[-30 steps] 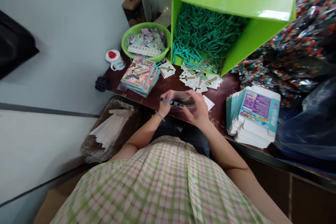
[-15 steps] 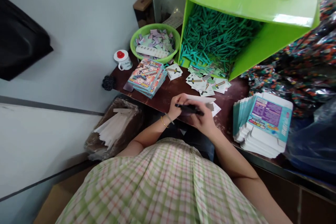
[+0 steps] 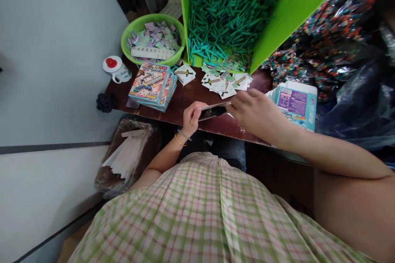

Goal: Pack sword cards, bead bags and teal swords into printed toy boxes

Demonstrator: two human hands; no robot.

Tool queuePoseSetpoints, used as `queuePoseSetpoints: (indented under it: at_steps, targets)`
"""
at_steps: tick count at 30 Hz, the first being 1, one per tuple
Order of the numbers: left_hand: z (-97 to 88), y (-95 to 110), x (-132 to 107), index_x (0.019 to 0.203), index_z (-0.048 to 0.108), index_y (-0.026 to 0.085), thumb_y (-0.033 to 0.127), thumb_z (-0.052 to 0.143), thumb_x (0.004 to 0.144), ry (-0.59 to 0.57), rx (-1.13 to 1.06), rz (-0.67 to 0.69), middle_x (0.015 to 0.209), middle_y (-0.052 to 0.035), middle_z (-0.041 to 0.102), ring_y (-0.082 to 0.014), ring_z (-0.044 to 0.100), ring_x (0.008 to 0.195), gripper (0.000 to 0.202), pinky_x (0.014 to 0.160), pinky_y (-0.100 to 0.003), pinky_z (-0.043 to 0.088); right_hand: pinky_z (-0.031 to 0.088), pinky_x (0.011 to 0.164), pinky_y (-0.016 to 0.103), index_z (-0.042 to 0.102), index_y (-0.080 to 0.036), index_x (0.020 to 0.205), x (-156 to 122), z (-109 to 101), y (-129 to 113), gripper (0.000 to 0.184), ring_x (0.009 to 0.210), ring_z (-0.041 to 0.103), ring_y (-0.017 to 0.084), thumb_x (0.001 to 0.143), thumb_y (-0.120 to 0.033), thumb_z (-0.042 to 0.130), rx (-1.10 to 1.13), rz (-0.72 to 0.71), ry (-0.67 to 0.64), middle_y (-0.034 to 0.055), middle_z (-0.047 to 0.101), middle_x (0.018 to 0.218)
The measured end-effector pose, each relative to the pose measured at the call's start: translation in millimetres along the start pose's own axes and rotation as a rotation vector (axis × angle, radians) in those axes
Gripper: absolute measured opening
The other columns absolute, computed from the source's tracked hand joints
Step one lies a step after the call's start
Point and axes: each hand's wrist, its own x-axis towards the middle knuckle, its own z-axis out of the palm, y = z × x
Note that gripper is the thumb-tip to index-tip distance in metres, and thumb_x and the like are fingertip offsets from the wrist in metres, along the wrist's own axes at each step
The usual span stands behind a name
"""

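Note:
My left hand (image 3: 191,118) is closed on the left end of a thin flat box (image 3: 212,112), held just above the table's front edge. The box has pale edges and a dark inside, and its long side faces me. My right hand (image 3: 257,117) is at the other end with its fingers bent down over it; the fingertips are partly hidden. Beyond the hands lie white cards (image 3: 224,86) printed with a sword picture. A stack of teal and white cartons (image 3: 298,102) stands behind my right forearm.
A pile of printed boxes (image 3: 151,86) stands left on the dark table (image 3: 185,104). Behind are a green basin (image 3: 126,51) of small packets and a green bin (image 3: 277,28) of teal sticks. A lidded mug (image 3: 122,73) stands left. Bagged colourful pieces (image 3: 333,16) fill the right.
My right hand has moved right and turned over, with its forearm now crossing in front of the carton stack. The dark thing between my hands now shows inside the pale-edged box. My view has shifted.

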Motion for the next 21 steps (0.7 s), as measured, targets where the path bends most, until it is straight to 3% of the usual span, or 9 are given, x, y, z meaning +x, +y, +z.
queuePoseSetpoints:
  at_steps: [3, 7, 11, 15, 18, 21]
  targets:
    - [3.0, 1.2, -4.3, 0.088, 0.078, 0.020, 0.071, 0.046, 0.101, -0.048, 0.003, 0.016, 0.090, -0.0085, 0.077, -0.0223, 0.073, 0.087, 0.061, 0.083, -0.036, 0.056, 0.043, 0.078, 0.045, 0.078, -0.017, 0.100, 19.7, 13.7, -25.0, 0.034, 0.091, 0.061, 0.030, 0.100, -0.010, 0.044, 0.108, -0.087, 0.036, 0.0144, 0.073, 0.089]
    - [-2.5, 0.5, -7.6, 0.088, 0.078, 0.020, 0.076, 0.045, 0.099, -0.038, 0.013, -0.028, 0.091, -0.0090, 0.077, -0.0227, 0.073, 0.088, 0.066, 0.084, -0.037, 0.056, 0.044, 0.081, 0.044, 0.075, -0.021, 0.113, 28.3, 13.1, -25.9, 0.032, 0.093, 0.061, 0.029, 0.105, -0.017, 0.044, 0.210, -0.126, 0.145, 0.0119, 0.073, 0.090]
    - [-8.6, 0.5, -10.6, 0.087, 0.077, 0.019, 0.079, 0.043, 0.098, -0.040, 0.001, -0.063, 0.090, -0.0093, 0.078, -0.0232, 0.073, 0.087, 0.070, 0.082, -0.036, 0.056, 0.044, 0.081, 0.041, 0.074, -0.021, 0.095, 36.4, 11.3, -29.7, 0.024, 0.088, 0.061, 0.025, 0.106, -0.021, 0.052, 0.209, -0.165, 0.169, 0.0092, 0.072, 0.083]
    - [-7.2, 0.7, -12.3, 0.083, 0.076, 0.019, 0.083, 0.040, 0.096, -0.059, 0.009, -0.117, 0.086, -0.0085, 0.077, -0.0221, 0.071, 0.082, 0.074, 0.076, -0.035, 0.055, 0.044, 0.073, 0.038, 0.073, -0.019, 0.078, 48.7, 29.7, -43.4, 0.026, 0.082, 0.059, 0.024, 0.099, -0.015, 0.059, 0.054, -0.328, 0.052, 0.0096, 0.072, 0.076]
    - [-8.9, -0.8, -10.7, 0.085, 0.076, 0.019, 0.081, 0.040, 0.098, 0.013, 0.038, -0.146, 0.085, -0.0080, 0.077, -0.0221, 0.071, 0.080, 0.073, 0.075, -0.034, 0.054, 0.044, 0.071, 0.039, 0.073, -0.020, 0.073, 43.6, 35.7, -35.6, 0.030, 0.083, 0.058, 0.025, 0.100, -0.015, 0.060, 0.091, -0.258, 0.095, 0.0104, 0.069, 0.071]
    - [-10.7, -1.9, -8.7, 0.087, 0.077, 0.019, 0.080, 0.040, 0.098, 0.048, 0.045, -0.140, 0.084, -0.0076, 0.077, -0.0222, 0.071, 0.078, 0.072, 0.073, -0.033, 0.053, 0.047, 0.075, 0.041, 0.076, -0.023, 0.082, 31.5, 30.3, -22.9, 0.029, 0.087, 0.058, 0.027, 0.104, -0.023, 0.057, 0.221, -0.131, 0.178, 0.0102, 0.069, 0.071]
